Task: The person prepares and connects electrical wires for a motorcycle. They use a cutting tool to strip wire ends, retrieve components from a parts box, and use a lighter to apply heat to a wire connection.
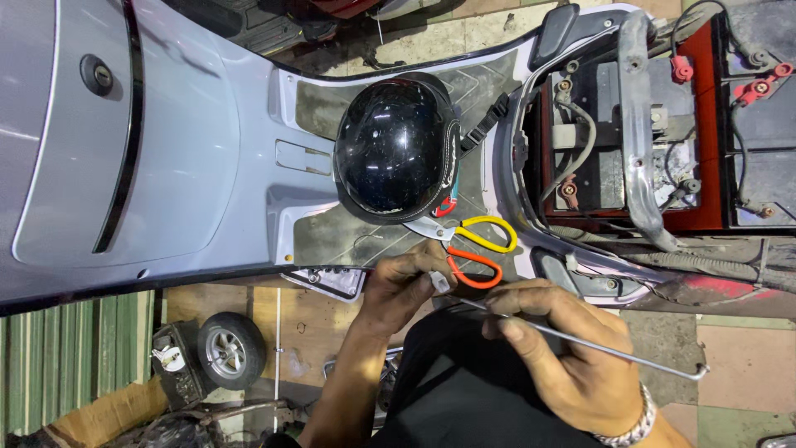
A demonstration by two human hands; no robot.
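The left hand [406,286] is in the lower middle of the frame, with its fingers curled closed around a small white piece [439,283], which sits at the near end of a thin metal rod [597,346]. The right hand [564,353] is in the lower right of the frame, just beside the left one; its fingers are bent around the same rod and pinch it, so both hands are closed on it. The rod runs from the white piece toward the right lower part of the frame and ends in a small hook. On the right wrist there is a metal bracelet [634,427]. Just above the left hand lie scissors with one yellow loop and one orange loop [477,249]; the orange loop is touching or nearly touching the fingers, I cannot tell which. Above the scissors, in the middle of the frame, a glossy black helmet [396,148] rests on the footboard of a pale grey scooter [182,158], whose front panel fills the upper left of the frame. In the upper right of the frame the seat compartment is open and shows batteries with red terminal caps and wires [713,124]. In the lower left of the frame, on the floor, lies a small wheel with a silver rim [230,350]. The dark trousers of the person [464,390] fill the bottom middle.
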